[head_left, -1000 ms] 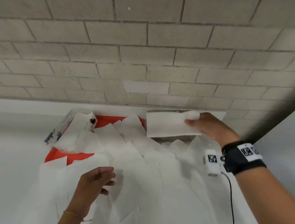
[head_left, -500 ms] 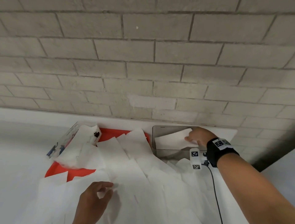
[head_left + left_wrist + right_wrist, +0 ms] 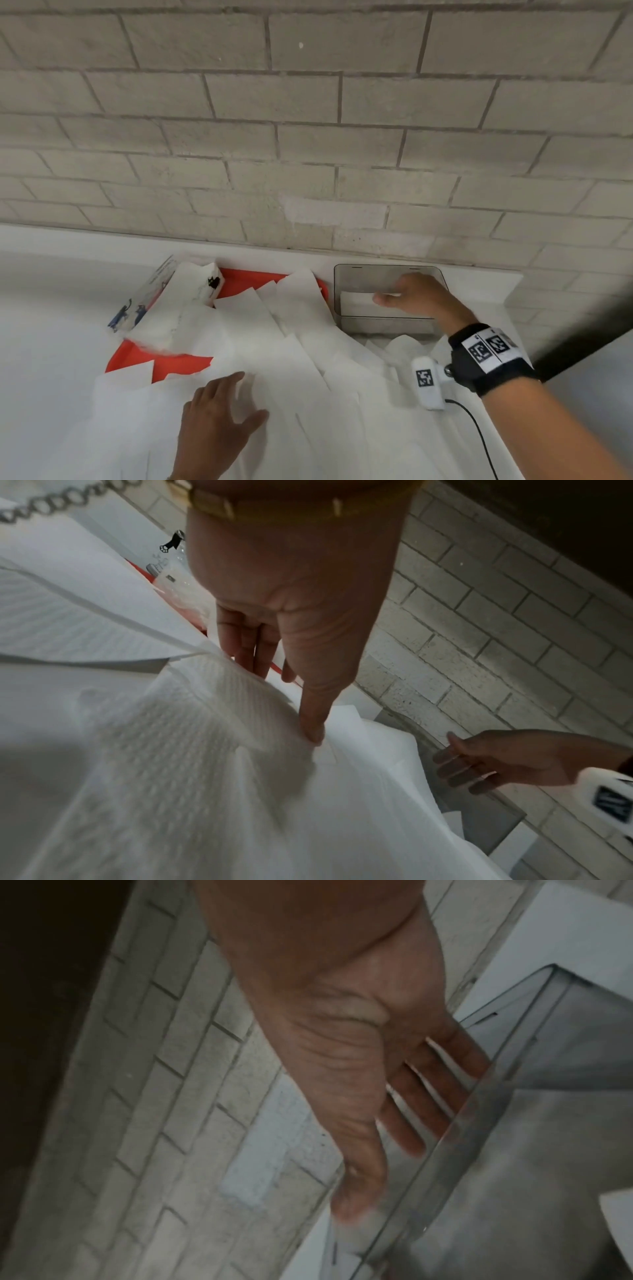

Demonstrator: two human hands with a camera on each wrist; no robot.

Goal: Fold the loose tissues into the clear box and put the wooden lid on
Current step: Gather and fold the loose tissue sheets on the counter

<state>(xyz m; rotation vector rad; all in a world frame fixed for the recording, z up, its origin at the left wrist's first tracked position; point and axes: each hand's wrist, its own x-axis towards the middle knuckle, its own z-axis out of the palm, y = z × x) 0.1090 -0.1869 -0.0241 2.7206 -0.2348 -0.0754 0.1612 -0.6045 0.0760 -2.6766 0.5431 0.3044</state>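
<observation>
The clear box (image 3: 388, 325) stands against the brick wall at the back right. A folded white tissue (image 3: 356, 303) lies inside it. My right hand (image 3: 394, 296) reaches into the box with straight fingers (image 3: 441, 1096) on the tissue, seen through the clear wall (image 3: 514, 1096). Loose white tissues (image 3: 308, 377) spread in a pile over the table. My left hand (image 3: 239, 397) lies flat on them, near the front, with its thumb (image 3: 311, 731) pressing into a sheet. No wooden lid is in view.
A red tray (image 3: 239, 279) sits at the back left under the tissues, with a printed tissue pack (image 3: 144, 298) on its left side. The brick wall (image 3: 308, 154) rises right behind the box. A camera cable (image 3: 479, 435) hangs from my right wrist.
My right hand lowered the folded tissue from above the box down into it and let it go. My left hand flattened out on the loose tissues.
</observation>
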